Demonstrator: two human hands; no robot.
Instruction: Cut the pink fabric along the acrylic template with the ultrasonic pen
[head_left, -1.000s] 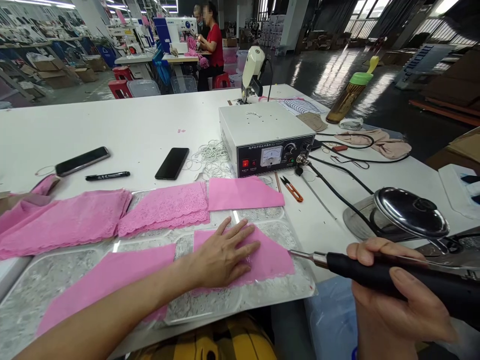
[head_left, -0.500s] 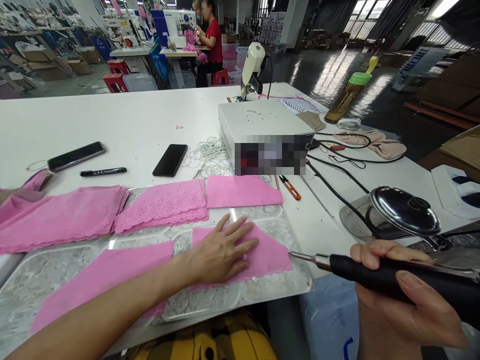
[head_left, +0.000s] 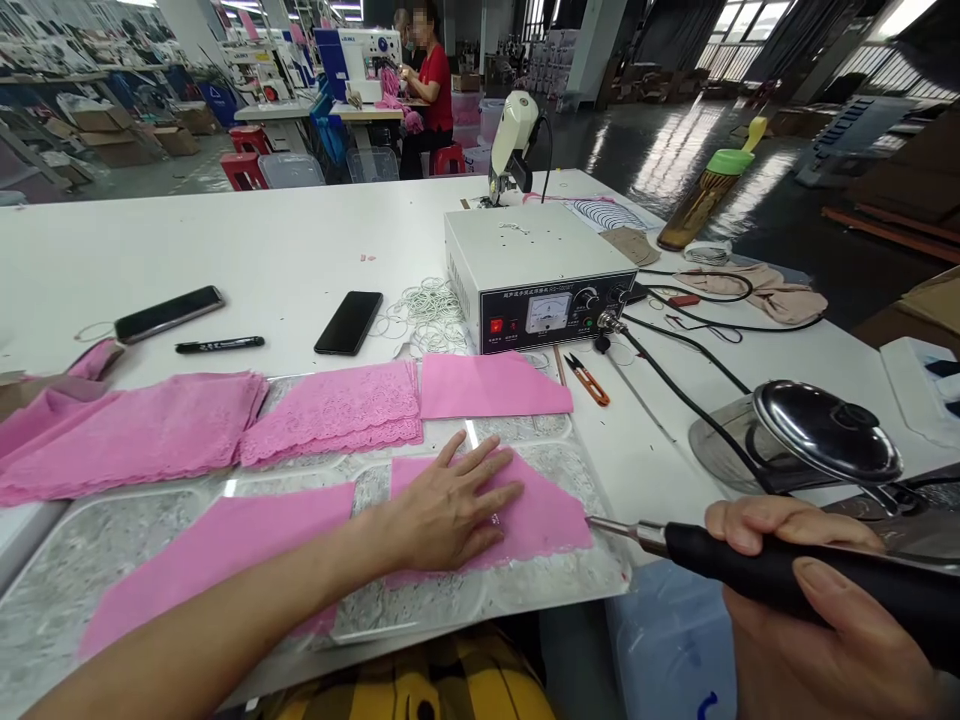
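Note:
My left hand (head_left: 457, 505) lies flat with fingers spread on a pink fabric piece (head_left: 547, 510), pressing it to the clear, marbled board (head_left: 480, 608). In my right hand (head_left: 817, 590) is a black-handled ultrasonic welding pen (head_left: 750, 565) with a thin metal tip. That tip meets the fabric's right edge, near its corner. A second pink piece (head_left: 217, 545) lies flat at the left, partly under my left forearm. Behind are a plain pink panel (head_left: 491, 385), a stack of pink lace pieces (head_left: 337, 410) and a larger pink pile (head_left: 142, 430).
A white control box (head_left: 540, 240) with a dial and cables stands behind the fabric. Thread snips (head_left: 586, 380), a phone (head_left: 349, 322), another phone (head_left: 169, 314) and a marker (head_left: 220, 344) lie around it. At right is a metal-lidded pot (head_left: 825, 430). A person (head_left: 431, 90) sits farther back.
The whole view has shifted slightly, so things appear a little farther right. My left hand keeps its place on the fabric; the pen tip stays at its right edge.

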